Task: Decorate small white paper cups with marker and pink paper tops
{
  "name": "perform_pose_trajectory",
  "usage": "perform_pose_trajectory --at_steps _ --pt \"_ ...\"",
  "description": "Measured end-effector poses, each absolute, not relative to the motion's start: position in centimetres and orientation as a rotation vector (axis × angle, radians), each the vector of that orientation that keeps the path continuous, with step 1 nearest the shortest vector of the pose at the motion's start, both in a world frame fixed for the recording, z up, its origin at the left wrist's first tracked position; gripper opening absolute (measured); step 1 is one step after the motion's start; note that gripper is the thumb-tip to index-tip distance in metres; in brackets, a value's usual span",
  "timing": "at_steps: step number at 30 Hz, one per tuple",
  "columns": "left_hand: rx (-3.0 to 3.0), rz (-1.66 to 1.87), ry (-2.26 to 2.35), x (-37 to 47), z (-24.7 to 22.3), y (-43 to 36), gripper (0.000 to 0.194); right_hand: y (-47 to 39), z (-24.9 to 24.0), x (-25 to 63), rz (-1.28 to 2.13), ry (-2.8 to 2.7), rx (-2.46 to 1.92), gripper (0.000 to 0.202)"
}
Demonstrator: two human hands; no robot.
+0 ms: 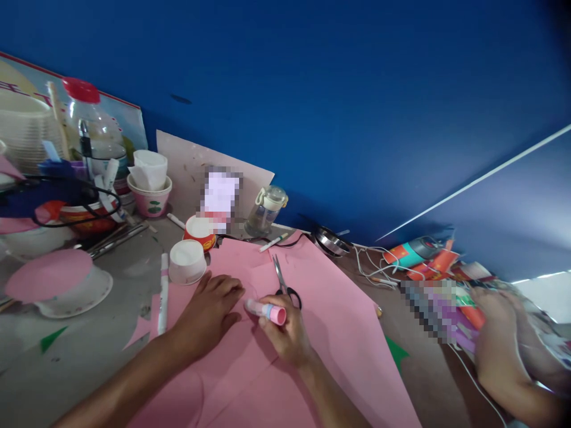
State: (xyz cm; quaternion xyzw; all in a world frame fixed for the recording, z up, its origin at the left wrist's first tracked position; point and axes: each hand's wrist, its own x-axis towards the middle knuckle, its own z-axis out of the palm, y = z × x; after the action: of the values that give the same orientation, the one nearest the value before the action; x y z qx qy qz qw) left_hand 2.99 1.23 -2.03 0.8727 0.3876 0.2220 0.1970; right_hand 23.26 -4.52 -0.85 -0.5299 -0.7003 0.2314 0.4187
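A glue stick (273, 313) with a pink end is gripped in my right hand (288, 336), tilted low over large pink paper (343, 333). My left hand (212, 309) lies on the paper just left of the stick, palm down, fingers stretched out. Scissors (280, 276) with dark handles rest on the paper right beyond my right hand, blades pointing away. Near my left fingertips stands a white paper cup (187, 263), with a red cup (200, 232) behind it. A white marker (163, 291) lies left of my left hand.
Cups, pens and a red-capped bottle (87, 119) crowd the left side. A glass bottle (265, 211) stands at the back, near a blurred-out phone (220, 196). White cables (368, 267) run right. Another person's arms (504, 345) are at the far right. A blue wall (312, 107) rises behind.
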Motion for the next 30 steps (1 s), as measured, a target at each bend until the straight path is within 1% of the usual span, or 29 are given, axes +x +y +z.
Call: perform_pose_trajectory --at_steps 3,7,10,14,16,19,22,27,30 --pt "2.451 0.613 1.087 2.95 -1.94 1.19 0.03 -4.66 -0.67 23.24 0.585 -1.703 -1.318 0.017" --pt "2.458 0.592 1.086 3.01 -1.9 1.22 0.028 -4.59 -0.86 23.25 0.528 -1.686 -1.307 0.025" --pt "2.462 0.599 1.094 3.04 -1.89 1.23 0.029 -4.49 -0.64 23.09 0.567 -1.774 -1.322 0.026" --pt "2.466 0.579 1.082 2.93 -1.88 1.24 0.029 -4.45 -0.18 23.13 0.667 -1.807 -1.297 0.019" --pt "2.462 0.57 1.085 2.89 -1.92 1.27 0.029 -4.43 -0.31 23.29 0.659 -1.752 -1.292 0.018" --pt "2.456 0.568 1.091 2.9 -2.02 1.27 0.029 -4.35 -0.82 23.45 0.577 -1.692 -1.309 0.024" --pt "2.448 0.581 1.101 2.97 -2.11 1.2 0.03 -4.3 -0.95 23.38 0.583 -1.759 -1.332 0.028" --pt "2.458 0.61 1.097 3.01 -2.22 1.13 0.029 -4.34 -0.7 23.52 0.72 -1.746 -1.29 0.02" --pt "2.462 0.602 1.1 3.02 -2.27 1.21 0.03 -4.2 -1.16 23.92 0.686 -1.632 -1.29 0.021"
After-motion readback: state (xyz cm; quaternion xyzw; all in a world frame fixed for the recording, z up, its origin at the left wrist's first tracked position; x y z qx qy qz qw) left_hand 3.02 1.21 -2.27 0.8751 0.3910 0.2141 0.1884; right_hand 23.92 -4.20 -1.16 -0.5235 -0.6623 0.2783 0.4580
